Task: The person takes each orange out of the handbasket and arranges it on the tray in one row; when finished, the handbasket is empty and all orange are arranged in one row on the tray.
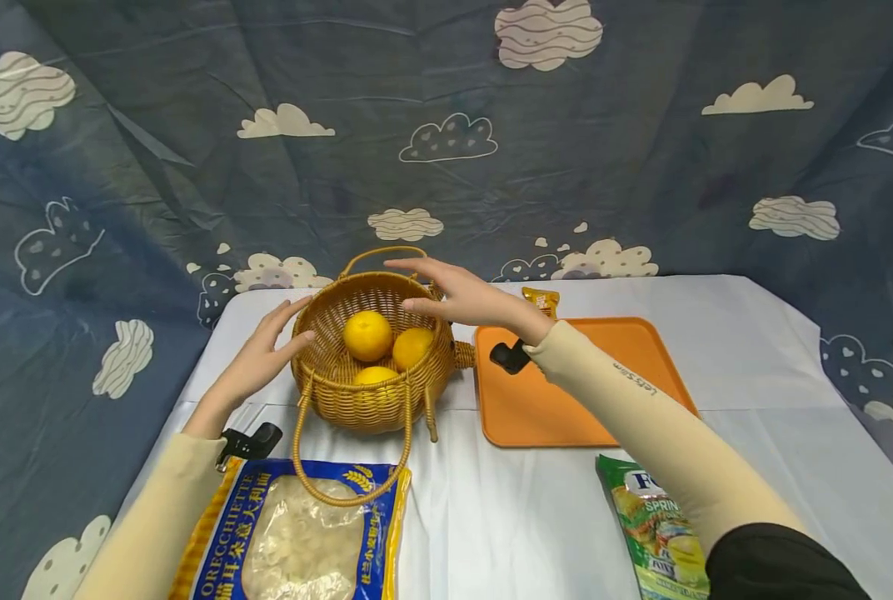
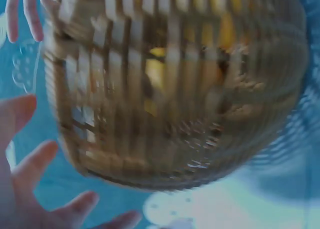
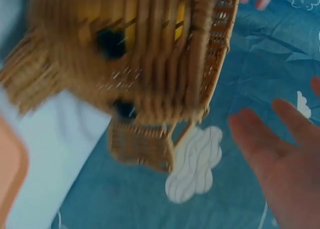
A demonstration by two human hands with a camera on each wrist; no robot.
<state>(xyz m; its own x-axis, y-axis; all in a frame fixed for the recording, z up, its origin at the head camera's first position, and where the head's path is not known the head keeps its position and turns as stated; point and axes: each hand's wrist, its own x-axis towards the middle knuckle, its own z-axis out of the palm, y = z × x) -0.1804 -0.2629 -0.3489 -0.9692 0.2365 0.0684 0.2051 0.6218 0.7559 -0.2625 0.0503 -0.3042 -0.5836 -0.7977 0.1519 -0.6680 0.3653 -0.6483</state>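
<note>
A round wicker basket [image 1: 364, 408] stands at the left of the white table with three yellow-orange fruits in it: one orange [image 1: 367, 336], another [image 1: 412, 348] and a third [image 1: 375, 377] partly covered by the front rim. Just outside the left rim is my left hand [image 1: 255, 358], its fingers extended and spread; the left wrist view shows a gap between fingertips and wicker [image 2: 175, 139]. Above the right rim reaches my right hand [image 1: 469, 296], fingers straight and holding nothing. In the right wrist view the basket's woven snout [image 3: 35, 71] and dark eyes show, apart from that hand.
One basket handle [image 1: 407, 417] hangs forward over a blue bag of orecchiette pasta [image 1: 304, 533]. An orange tray [image 1: 551, 412] lies under my right forearm, with a small orange packet [image 1: 542, 300] behind it. A green packet [image 1: 652, 533] lies at the front right.
</note>
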